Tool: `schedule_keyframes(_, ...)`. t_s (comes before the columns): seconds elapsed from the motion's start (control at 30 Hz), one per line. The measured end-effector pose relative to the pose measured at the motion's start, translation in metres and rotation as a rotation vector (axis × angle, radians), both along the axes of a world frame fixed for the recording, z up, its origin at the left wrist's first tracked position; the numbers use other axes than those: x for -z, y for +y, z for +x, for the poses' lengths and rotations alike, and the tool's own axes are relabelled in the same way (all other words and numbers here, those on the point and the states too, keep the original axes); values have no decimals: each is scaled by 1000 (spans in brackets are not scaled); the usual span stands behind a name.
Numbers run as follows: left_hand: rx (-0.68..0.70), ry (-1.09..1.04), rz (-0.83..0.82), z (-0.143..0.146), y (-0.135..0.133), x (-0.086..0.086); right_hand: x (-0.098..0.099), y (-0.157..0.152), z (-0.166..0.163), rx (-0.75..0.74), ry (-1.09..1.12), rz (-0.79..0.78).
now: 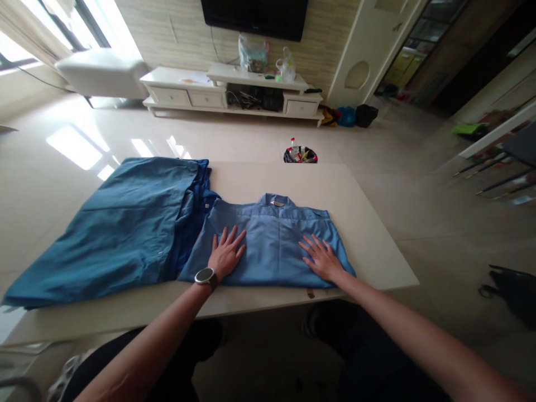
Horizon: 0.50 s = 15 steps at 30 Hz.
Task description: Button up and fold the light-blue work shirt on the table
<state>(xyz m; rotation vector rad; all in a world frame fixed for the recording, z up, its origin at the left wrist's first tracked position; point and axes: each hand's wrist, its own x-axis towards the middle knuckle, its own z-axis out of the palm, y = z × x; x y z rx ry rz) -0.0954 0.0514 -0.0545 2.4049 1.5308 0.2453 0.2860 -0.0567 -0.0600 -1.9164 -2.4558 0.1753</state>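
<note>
A folded light blue shirt [272, 234] lies collar-up on the beige table [372, 234], near its front edge. My left hand [226, 252], with a watch on the wrist, rests flat on the shirt's left half, fingers spread. My right hand [320, 258] lies flat and open on the shirt's right half. A pile of darker blue garments [125, 229] is spread over the left part of the table, its edge touching the folded shirt.
Beyond the table, a small dark basket with a bottle [300, 154] sits on the glossy floor. A white TV stand [234, 92] with bags runs along the far wall under a television. Chair legs [498, 173] stand at right, a dark bag [513, 290] lower right.
</note>
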Motion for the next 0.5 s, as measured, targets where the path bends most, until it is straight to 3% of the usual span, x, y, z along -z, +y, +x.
schedule_keyframes(0.13, -4, -11, -7, 24, -16, -4, 5, -17, 31, -26, -5, 2)
schedule_keyframes(0.3, 98, -2, -66, 58, -48, -13, -7, -21, 116, -69, -37, -34)
schedule_keyframes(0.4, 157, 4, -40, 71, -55, -19, -31, 1, 154, 164, -99, -10)
schedule_keyframes(0.5, 185, -12, -32, 83, -61, -20, -47, 20, 141, 335, -121, 43)
